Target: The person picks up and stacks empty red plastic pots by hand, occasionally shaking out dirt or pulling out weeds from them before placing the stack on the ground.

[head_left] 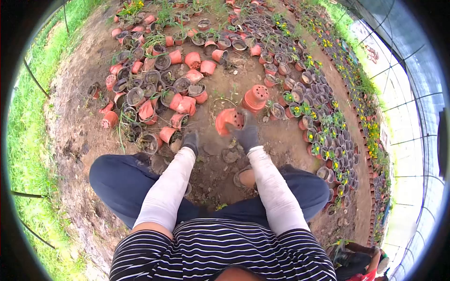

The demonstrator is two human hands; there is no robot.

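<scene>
While the person crouches over bare soil (220,182), the right hand (247,133), in a dark glove, has its fingers closed on the rim of an orange plastic pot (228,119) tipped on its side just above the ground. Nearby, the gloved left hand (191,142) hangs low over the dirt beside a toppled pot (167,134); whether its fingers are curled or spread cannot be told. A stack of upturned pots (256,97) stands just beyond, with flowering seedling pots (323,140) in rows to the right.

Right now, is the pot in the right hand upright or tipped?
Tipped: the orange pot held by the right hand shows its holed base to the camera.
</scene>
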